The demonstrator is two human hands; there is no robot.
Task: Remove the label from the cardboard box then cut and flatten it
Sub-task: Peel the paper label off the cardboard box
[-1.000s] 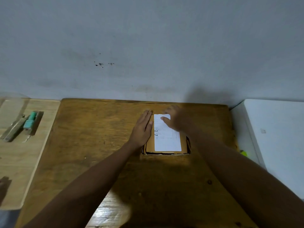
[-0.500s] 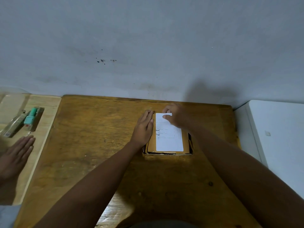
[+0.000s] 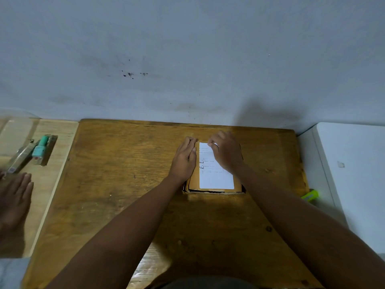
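Wooden tabletop [image 3: 129, 184] against a grey wall carries the cardboard box [image 3: 194, 180], its white label [image 3: 215, 178] uppermost, long axis running away from the person. Left hand [image 3: 184, 161] lies flat, fingers extended, holding nothing, pressed on the box's left edge. Right hand [image 3: 226, 152] is curled at the label's far corner, fingertips [image 3: 210, 144] apparently pinching it; actual lift cannot be confirmed. Label print is illegible.

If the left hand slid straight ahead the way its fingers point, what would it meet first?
Likely nothing on the table: the left hand lies flat beside the box, fingers toward the wall, which seems next in line, though depth is unclear.
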